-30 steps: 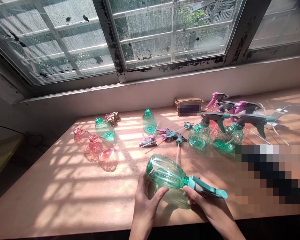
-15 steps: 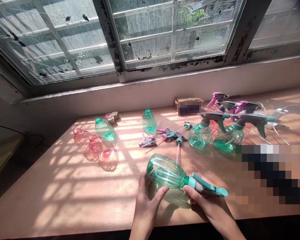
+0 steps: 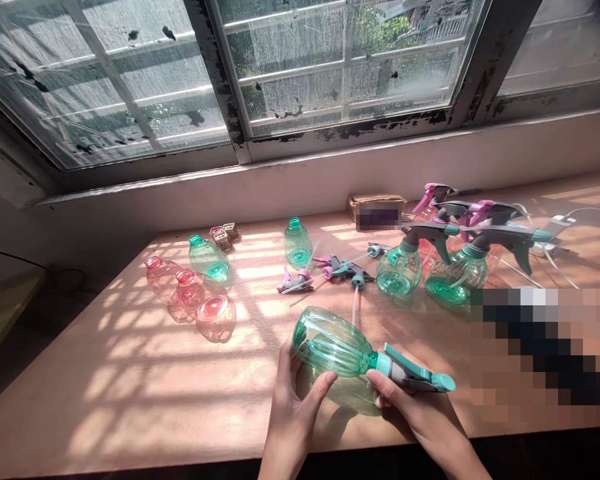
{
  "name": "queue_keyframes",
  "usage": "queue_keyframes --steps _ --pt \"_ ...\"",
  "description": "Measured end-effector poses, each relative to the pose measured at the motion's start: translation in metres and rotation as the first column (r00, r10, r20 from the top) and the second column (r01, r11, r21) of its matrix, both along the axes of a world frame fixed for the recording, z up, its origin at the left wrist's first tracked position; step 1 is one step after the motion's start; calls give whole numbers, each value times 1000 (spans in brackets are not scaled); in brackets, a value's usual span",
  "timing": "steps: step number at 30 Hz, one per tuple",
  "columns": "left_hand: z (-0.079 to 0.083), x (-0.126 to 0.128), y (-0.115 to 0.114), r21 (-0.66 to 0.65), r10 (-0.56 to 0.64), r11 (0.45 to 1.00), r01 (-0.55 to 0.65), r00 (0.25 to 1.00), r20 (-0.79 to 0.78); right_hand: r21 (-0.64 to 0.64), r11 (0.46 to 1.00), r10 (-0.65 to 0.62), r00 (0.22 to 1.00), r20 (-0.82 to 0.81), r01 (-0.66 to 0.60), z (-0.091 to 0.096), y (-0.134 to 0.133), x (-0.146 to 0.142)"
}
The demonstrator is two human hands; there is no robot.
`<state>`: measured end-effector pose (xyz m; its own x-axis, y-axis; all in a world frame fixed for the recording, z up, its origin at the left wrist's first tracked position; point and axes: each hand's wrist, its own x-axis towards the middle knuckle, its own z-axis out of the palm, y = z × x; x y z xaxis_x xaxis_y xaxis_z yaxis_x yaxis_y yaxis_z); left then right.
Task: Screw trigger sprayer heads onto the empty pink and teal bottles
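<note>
A clear green spray bottle point(image 3: 333, 340) lies on its side between my hands, its base to the left and its neck to the right. My left hand point(image 3: 297, 400) is closed around the base end, thumb along the near side. At the neck, my right hand point(image 3: 405, 403) grips the collar of the grey and teal trigger sprayer point(image 3: 413, 373), which sits on the bottle's mouth. Some fingers of both hands are hidden behind the bottle. Just beyond it lie loose trigger sprayers point(image 3: 347, 270), pink and teal, with thin tubes.
Green bottles without sprayers point(image 3: 299, 243) and pink ones point(image 3: 190, 293) stand or lie left and back. Bottles with sprayers point(image 3: 400, 270) stand at right. A small cardboard box point(image 3: 377, 203) and little dark blocks point(image 3: 224, 235) sit near the wall. A pixelated patch covers the right side.
</note>
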<state>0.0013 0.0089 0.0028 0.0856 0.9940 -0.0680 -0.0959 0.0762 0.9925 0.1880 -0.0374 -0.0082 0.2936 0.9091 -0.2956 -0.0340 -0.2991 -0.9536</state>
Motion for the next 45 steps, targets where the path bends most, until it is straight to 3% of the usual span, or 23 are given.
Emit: queue_keyframes --steps 11,22,27,45 --pt "2 1 -1 27 13 1000 -13 1000 -18 15 1000 -11 993 -116 13 2 1 -1" --pt "1 3 0 -1 51 999 -51 999 -8 48 999 -15 995 -102 20 4 1 -2" --pt "1 3 -1 3 38 999 -38 999 -7 -2 1000 -5 999 -48 5 4 0 0" --pt "-11 -3 1 19 14 1000 -13 998 -69 37 999 -1 998 -59 3 10 1 1"
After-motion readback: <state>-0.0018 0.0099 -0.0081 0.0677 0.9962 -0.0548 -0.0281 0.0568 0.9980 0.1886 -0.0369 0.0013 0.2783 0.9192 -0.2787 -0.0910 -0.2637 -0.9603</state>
